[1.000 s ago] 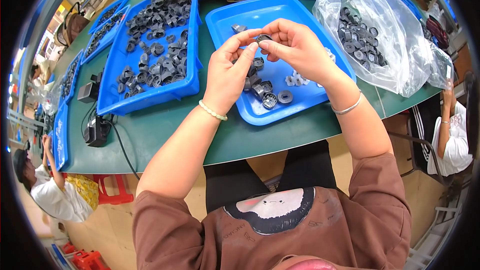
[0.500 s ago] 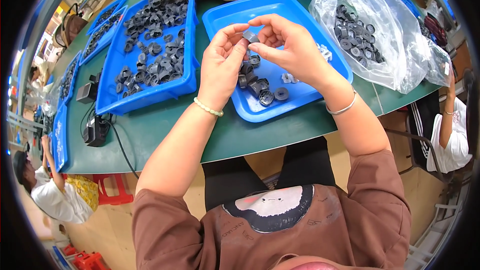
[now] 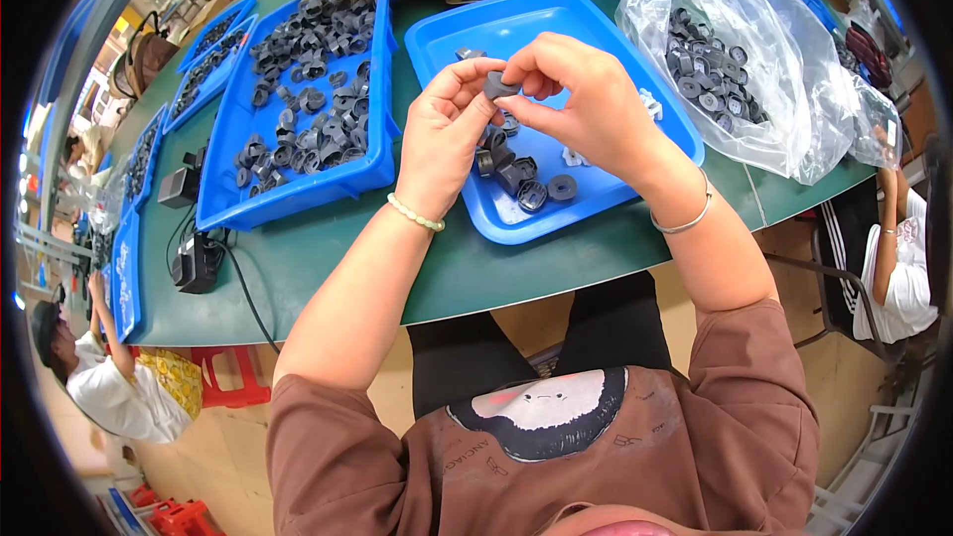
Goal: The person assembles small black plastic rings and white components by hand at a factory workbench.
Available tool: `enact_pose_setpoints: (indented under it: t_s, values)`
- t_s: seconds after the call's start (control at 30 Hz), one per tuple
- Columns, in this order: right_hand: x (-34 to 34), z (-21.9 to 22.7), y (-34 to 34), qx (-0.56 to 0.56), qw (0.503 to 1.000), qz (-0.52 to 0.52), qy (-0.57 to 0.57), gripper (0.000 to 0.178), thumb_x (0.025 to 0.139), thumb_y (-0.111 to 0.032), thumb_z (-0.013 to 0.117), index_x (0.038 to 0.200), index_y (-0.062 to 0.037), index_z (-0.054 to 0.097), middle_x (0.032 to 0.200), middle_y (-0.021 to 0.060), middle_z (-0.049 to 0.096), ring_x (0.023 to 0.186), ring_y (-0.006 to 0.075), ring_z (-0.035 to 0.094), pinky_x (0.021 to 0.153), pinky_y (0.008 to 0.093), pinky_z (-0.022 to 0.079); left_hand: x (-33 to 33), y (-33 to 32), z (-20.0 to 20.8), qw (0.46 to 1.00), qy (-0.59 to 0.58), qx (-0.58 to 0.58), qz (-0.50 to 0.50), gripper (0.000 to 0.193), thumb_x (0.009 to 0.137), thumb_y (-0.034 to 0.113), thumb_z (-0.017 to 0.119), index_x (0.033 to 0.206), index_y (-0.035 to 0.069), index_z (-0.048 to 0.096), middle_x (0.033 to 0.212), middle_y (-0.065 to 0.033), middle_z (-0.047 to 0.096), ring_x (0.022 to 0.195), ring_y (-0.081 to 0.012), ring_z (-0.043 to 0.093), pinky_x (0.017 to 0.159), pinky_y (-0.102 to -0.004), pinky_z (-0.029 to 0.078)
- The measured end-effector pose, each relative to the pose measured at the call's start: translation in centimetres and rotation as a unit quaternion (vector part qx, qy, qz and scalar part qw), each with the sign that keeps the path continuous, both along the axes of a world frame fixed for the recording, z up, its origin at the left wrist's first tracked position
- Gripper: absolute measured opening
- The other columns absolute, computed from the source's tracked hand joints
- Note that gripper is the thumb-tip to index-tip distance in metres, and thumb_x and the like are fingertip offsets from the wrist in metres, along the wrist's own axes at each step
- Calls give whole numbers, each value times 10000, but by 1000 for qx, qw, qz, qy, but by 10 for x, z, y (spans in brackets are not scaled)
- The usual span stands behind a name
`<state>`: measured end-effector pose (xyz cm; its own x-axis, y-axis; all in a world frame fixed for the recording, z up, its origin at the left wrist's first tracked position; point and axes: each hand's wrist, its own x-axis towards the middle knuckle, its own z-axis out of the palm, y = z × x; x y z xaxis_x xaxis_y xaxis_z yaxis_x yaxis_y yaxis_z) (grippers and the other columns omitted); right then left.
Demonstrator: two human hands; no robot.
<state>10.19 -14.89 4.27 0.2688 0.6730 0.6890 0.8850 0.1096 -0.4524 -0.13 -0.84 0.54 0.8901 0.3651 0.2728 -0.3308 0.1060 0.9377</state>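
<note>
Well, from my seat I watch both hands meet over the blue tray (image 3: 508, 228), so the main risk sits at the fingertips. The left hand (image 3: 442, 134) pinches one side of a small dark grey cap (image 3: 500, 87) between thumb and finger, while the right hand (image 3: 588, 104) has thumb and forefinger closed on its other side. I cannot tell what, if anything, sits inside the cap, since the fingers cover much of it.

With only the tips gripping, I judge that an uneven squeeze or twist could make it slip. It would probably land among the loose grey parts (image 3: 515, 175) in the tray, where look-alikes would make it hard to pick out. A bounce might also knock the flat disc (image 3: 562, 188) or the white pieces (image 3: 650, 105).

The right forearm crosses the tray's edge, so a careless outward swing could brush the clear bag (image 3: 794, 124) on the green bench (image 3: 536, 283) and shift its contents. Pressing too hard could scuff the cap, I suspect.
</note>
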Motion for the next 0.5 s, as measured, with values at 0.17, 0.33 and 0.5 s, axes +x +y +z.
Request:
enact_pose_setpoints:
  t_s: [0.17, 0.33, 0.5]
  values:
    - [4, 4, -2, -51, 993, 15, 109, 208, 785, -57, 731, 949, -2, 615, 804, 29, 601, 697, 96, 559, 651, 230, 492, 0, 3, 0, 1000, 19, 11, 3, 225, 924, 100, 616, 1132, 15, 609, 910, -13, 644, 771, -65, 561, 686, -186, 462]
    - [12, -8, 0, -13, 952, 88, 294, 193, 836, -38, 617, 1020, 19, 625, 858, 94, 654, 746, 131, 629, 698, 261, 523, -1, -4, 5, 997, 60, 30, 35, 251, 906, 161, 661, 1108, 15, 629, 893, -14, 683, 727, -34, 556, 609, -160, 433]
    - [18, -7, -2, -29, 961, 64, 268, 184, 837, -20, 607, 1011, 33, 627, 848, 111, 663, 765, 142, 642, 717, 272, 527, 0, -2, 2, 996, 64, 54, 39, 280, 932, 238, 633, 1112, 23, 634, 903, -20, 692, 724, -30, 558, 586, -158, 420]
